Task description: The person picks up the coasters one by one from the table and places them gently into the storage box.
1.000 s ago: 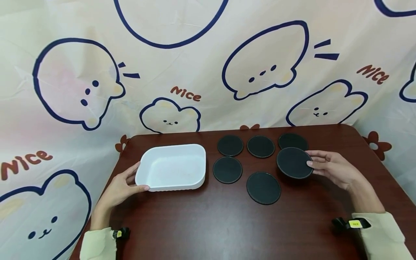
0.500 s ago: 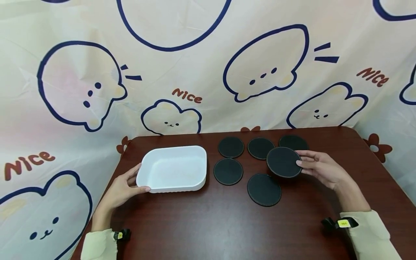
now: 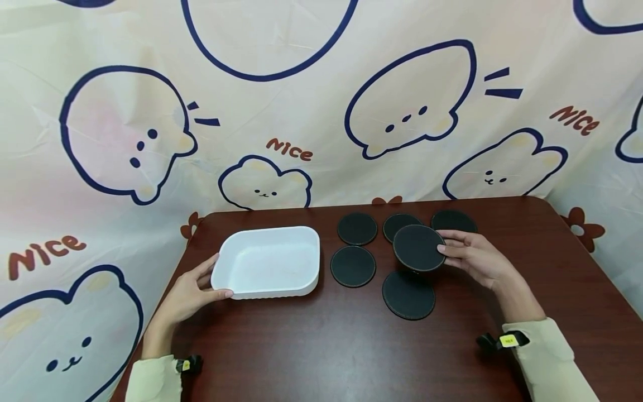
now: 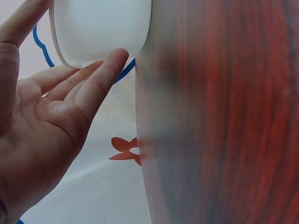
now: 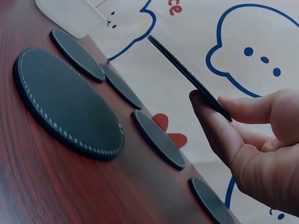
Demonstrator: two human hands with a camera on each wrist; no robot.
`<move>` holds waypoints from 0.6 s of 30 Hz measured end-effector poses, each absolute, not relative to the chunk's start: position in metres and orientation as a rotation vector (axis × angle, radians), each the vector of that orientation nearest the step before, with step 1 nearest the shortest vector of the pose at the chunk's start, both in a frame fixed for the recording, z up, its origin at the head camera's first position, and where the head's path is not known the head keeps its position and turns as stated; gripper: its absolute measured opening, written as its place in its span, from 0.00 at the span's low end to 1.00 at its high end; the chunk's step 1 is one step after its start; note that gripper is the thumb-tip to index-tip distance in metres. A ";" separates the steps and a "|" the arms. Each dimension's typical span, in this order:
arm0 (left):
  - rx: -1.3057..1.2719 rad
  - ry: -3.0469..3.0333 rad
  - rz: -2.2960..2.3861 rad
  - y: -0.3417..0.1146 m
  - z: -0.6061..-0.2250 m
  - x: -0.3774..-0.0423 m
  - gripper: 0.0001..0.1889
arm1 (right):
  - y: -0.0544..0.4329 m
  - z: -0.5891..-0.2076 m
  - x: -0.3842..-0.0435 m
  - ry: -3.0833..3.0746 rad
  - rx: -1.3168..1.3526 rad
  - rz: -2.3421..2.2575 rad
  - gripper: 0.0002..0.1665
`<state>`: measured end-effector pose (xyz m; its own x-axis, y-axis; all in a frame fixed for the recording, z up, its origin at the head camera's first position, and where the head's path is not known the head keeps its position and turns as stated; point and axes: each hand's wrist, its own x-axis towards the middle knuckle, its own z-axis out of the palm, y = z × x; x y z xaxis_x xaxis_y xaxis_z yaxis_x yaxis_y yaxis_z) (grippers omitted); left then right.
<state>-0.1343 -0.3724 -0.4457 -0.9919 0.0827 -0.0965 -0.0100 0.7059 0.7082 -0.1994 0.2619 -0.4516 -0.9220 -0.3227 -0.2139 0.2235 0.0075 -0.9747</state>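
My right hand (image 3: 474,258) pinches the edge of a round black coaster (image 3: 418,248) between thumb and fingers. In the right wrist view this coaster (image 5: 184,74) is seen nearly edge-on, raised above the table. Several more black coasters lie flat, among them a stitched one (image 5: 70,102) close below the hand. A white rectangular plastic bin (image 3: 268,262) stands at the left with only its bare bottom showing inside. My left hand (image 3: 188,290) holds its left end, thumb at the near corner and fingers along the side. In the left wrist view the fingers (image 4: 105,77) touch the bin's wall.
A dark reddish-brown wooden table (image 3: 301,357) lies under everything. Behind it hangs a pale curtain (image 3: 321,111) printed with cartoon bears. Flat coasters lie between the bin and the right hand, one (image 3: 353,266) just right of the bin and another (image 3: 408,295) nearer the front.
My right hand has carried the pinched coaster leftward over the flat ones, so it now overlaps the back middle coaster in the head view. The left hand and bin have stayed in place.
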 end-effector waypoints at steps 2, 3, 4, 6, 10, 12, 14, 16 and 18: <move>0.058 2.786 1.160 -0.372 -0.446 -0.134 0.56 | 0.257 -0.452 -0.200 1.909 -0.112 -1.975 0.43; 0.057 2.785 1.160 -0.372 -0.446 -0.134 0.56 | 0.255 -0.452 -0.201 1.905 -0.114 -1.979 0.43; 0.056 2.784 1.160 -0.372 -0.446 -0.134 0.56 | 0.253 -0.452 -0.201 1.897 -0.110 -1.983 0.43; 0.052 2.782 1.158 -0.372 -0.446 -0.135 0.56 | 0.248 -0.452 -0.203 1.891 -0.114 -1.984 0.43; 0.052 2.780 1.159 -0.372 -0.447 -0.135 0.57 | 0.239 -0.452 -0.206 1.874 -0.108 -1.994 0.43; 0.052 2.782 1.156 -0.372 -0.447 -0.135 0.57 | 0.234 -0.452 -0.207 1.875 -0.108 -1.990 0.43; 0.051 2.782 1.154 -0.372 -0.447 -0.135 0.56 | 0.229 -0.451 -0.208 1.875 -0.108 -1.990 0.42; 0.050 2.783 1.152 -0.372 -0.446 -0.134 0.56 | 0.223 -0.450 -0.208 1.866 -0.108 -1.996 0.41; 0.051 2.783 1.150 -0.373 -0.446 -0.134 0.56 | 0.218 -0.450 -0.209 1.856 -0.116 -2.000 0.41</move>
<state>-0.1342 -0.3725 -0.4462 -0.9911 0.0807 -0.1063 -0.0179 0.7091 0.7049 -0.2086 0.2178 -0.4495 -0.9135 -0.3477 -0.2113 0.2367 -0.0316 -0.9711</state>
